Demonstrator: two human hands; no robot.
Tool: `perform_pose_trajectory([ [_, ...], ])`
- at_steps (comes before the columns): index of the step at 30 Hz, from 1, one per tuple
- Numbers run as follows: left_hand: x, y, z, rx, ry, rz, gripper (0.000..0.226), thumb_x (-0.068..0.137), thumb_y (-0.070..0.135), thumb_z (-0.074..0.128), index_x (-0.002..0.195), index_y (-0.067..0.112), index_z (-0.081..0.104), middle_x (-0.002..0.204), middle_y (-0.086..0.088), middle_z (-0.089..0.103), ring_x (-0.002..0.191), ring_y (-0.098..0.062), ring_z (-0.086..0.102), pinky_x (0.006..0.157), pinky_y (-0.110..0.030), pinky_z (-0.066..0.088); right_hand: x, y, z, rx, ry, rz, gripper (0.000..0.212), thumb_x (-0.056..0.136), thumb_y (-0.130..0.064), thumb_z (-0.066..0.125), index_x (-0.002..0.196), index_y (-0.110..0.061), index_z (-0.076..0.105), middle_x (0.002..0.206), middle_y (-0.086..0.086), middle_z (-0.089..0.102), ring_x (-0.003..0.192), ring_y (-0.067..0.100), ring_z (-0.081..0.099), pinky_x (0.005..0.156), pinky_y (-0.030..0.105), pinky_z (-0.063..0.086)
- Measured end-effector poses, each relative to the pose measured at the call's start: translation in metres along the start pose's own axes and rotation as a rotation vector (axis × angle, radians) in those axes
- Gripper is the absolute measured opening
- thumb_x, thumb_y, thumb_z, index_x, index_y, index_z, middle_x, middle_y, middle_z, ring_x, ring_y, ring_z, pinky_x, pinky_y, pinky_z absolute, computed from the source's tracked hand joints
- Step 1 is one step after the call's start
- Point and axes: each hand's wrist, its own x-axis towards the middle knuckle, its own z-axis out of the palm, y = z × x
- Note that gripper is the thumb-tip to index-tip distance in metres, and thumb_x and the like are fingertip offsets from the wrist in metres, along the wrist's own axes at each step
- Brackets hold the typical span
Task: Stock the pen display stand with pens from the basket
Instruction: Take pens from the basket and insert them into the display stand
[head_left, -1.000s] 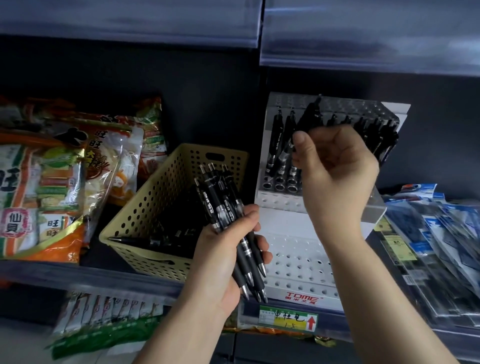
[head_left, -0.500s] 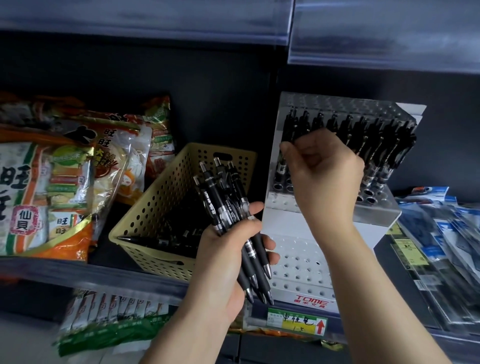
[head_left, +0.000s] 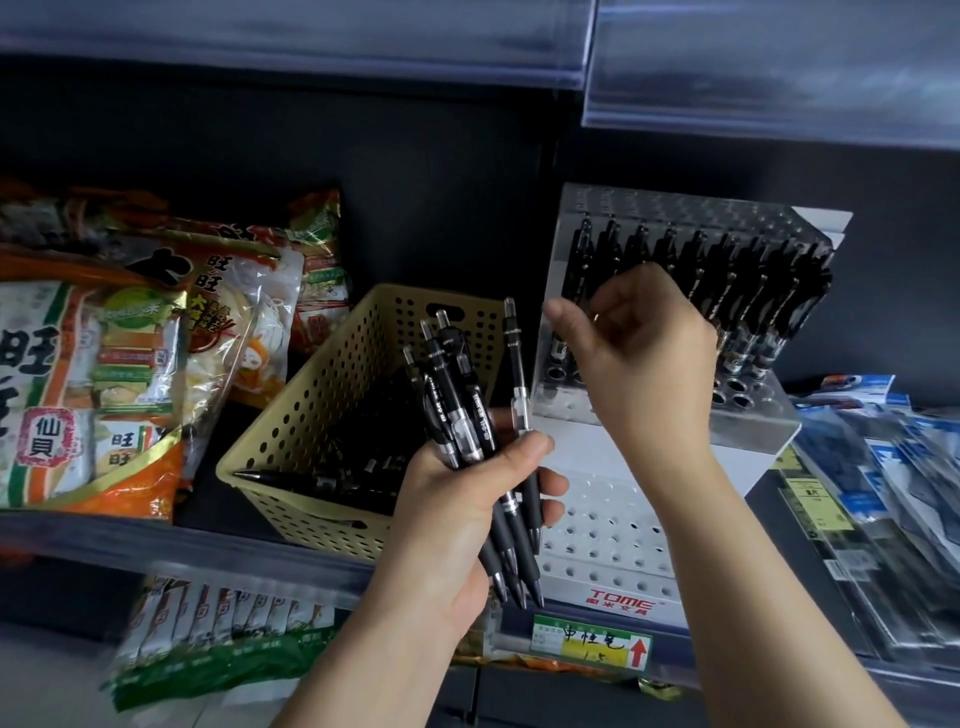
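Step in hand: between insertions. Left hand (head_left: 467, 499) grips a bundle of pens (head_left: 467, 405), tips down, in front of the basket (head_left: 322, 395), which holds more. Right hand (head_left: 644, 358), apart from it, hovers at the display stand (head_left: 623, 452), fingers loosely curled, no pen seen in it. Upper tier is largely stocked, lower tier holes bare. Next, likely: pinch one pen from the bundle and seat it tip-first in a free hole

The person's left grip (head_left: 467, 514) clasps a bundle of black click pens (head_left: 460, 415), tips down, in front of the perforated yellow plastic basket (head_left: 311, 400). The right grip (head_left: 644, 358), fingers curled, hangs before the row of black pens (head_left: 737, 270) standing in the white tiered pen display stand (head_left: 618, 530); its fingertips are hidden. Colourful snack bags (head_left: 104, 384) lie left of the basket.
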Motion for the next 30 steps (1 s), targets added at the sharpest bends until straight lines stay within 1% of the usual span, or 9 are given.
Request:
perform_pose_trajectory([
  [2, 0.000, 0.001, 0.002, 0.013, -0.012, 0.005, 0.025, 0.062, 0.011, 0.070, 0.085, 0.001, 0.066, 0.074, -0.011, 0.068, 0.055, -0.021, 0.064, 0.051, -0.030, 0.054, 0.001, -0.008, -0.008, 0.116, -0.225, 0.061, 0.031, 0.079, -0.045, 0.071, 0.071, -0.017, 0.061, 0.053, -0.003, 0.057, 0.047, 0.004, 0.048, 0.049, 0.024, 0.041],
  [4, 0.000, 0.001, 0.003, 0.018, -0.029, 0.006, 0.016, 0.060, 0.011, 0.071, 0.076, 0.007, 0.071, 0.074, -0.012, 0.069, 0.055, -0.020, 0.064, 0.051, -0.030, 0.053, 0.001, -0.016, -0.018, 0.232, -0.586, 0.166, 0.032, 0.078, -0.043, 0.071, 0.070, -0.013, 0.066, 0.055, -0.001, 0.059, 0.049, 0.006, 0.049, 0.050, 0.023, 0.040],
  [6, 0.000, 0.001, 0.004, 0.033, -0.040, 0.008, 0.013, 0.060, 0.012, 0.071, 0.072, 0.009, 0.073, 0.075, -0.012, 0.070, 0.056, -0.020, 0.064, 0.051, -0.029, 0.053, 0.001, -0.016, -0.025, 0.326, -0.766, 0.194, 0.036, 0.076, -0.035, 0.073, 0.075, 0.000, 0.066, 0.056, 0.003, 0.056, 0.049, 0.007, 0.047, 0.048, 0.018, 0.037],
  [11, 0.000, 0.000, 0.003, 0.038, -0.057, -0.051, 0.018, 0.071, 0.018, 0.068, 0.085, 0.006, 0.067, 0.075, -0.013, 0.070, 0.055, -0.022, 0.062, 0.047, -0.028, 0.050, 0.003, -0.007, -0.026, 0.548, -0.590, 0.272, 0.047, 0.061, -0.034, 0.076, 0.077, 0.008, 0.061, 0.059, 0.005, 0.058, 0.048, 0.009, 0.052, 0.041, 0.020, 0.036],
  [16, 0.000, 0.003, 0.005, 0.007, -0.093, -0.084, 0.019, 0.078, 0.019, 0.063, 0.091, 0.005, 0.062, 0.075, -0.013, 0.068, 0.049, -0.018, 0.052, 0.039, -0.023, 0.038, 0.009, 0.001, -0.037, 0.767, -0.656, 0.362, 0.017, 0.061, -0.027, 0.074, 0.070, -0.013, 0.070, 0.063, 0.006, 0.065, 0.050, 0.014, 0.059, 0.040, 0.018, 0.042],
  [19, 0.002, 0.001, 0.005, 0.021, -0.085, -0.089, 0.016, 0.082, 0.019, 0.062, 0.091, 0.005, 0.061, 0.076, -0.013, 0.068, 0.049, -0.018, 0.051, 0.039, -0.023, 0.038, 0.010, 0.003, -0.041, 0.767, -0.646, 0.358, 0.014, 0.061, -0.023, 0.075, 0.068, -0.014, 0.066, 0.063, 0.004, 0.066, 0.051, 0.014, 0.061, 0.040, 0.018, 0.043],
  [23, 0.003, -0.002, 0.007, 0.037, -0.045, -0.103, 0.027, 0.078, 0.022, 0.065, 0.096, 0.002, 0.063, 0.080, -0.011, 0.069, 0.048, -0.019, 0.050, 0.040, -0.023, 0.038, 0.012, 0.001, -0.043, 0.760, -0.405, 0.288, 0.011, 0.074, -0.016, 0.071, 0.074, -0.012, 0.061, 0.062, -0.002, 0.064, 0.056, 0.014, 0.063, 0.044, 0.021, 0.046],
  [27, 0.002, -0.004, 0.007, 0.014, -0.034, -0.121, 0.050, 0.070, 0.028, 0.069, 0.107, -0.005, 0.060, 0.075, -0.006, 0.055, 0.046, -0.016, 0.046, 0.039, -0.023, 0.038, 0.014, 0.001, -0.042, 0.623, -0.093, 0.142, 0.014, 0.084, -0.013, 0.070, 0.076, -0.018, 0.060, 0.062, -0.003, 0.064, 0.058, 0.019, 0.064, 0.047, 0.026, 0.049],
  [30, 0.002, -0.004, 0.007, -0.029, -0.065, -0.147, 0.051, 0.071, 0.026, 0.068, 0.110, -0.004, 0.058, 0.071, -0.006, 0.049, 0.046, -0.015, 0.044, 0.038, -0.023, 0.036, 0.013, 0.002, -0.039, 0.494, 0.053, 0.042, 0.014, 0.084, -0.023, 0.068, 0.074, -0.025, 0.059, 0.067, 0.004, 0.065, 0.063, 0.035, 0.063, 0.052, 0.043, 0.052],
])
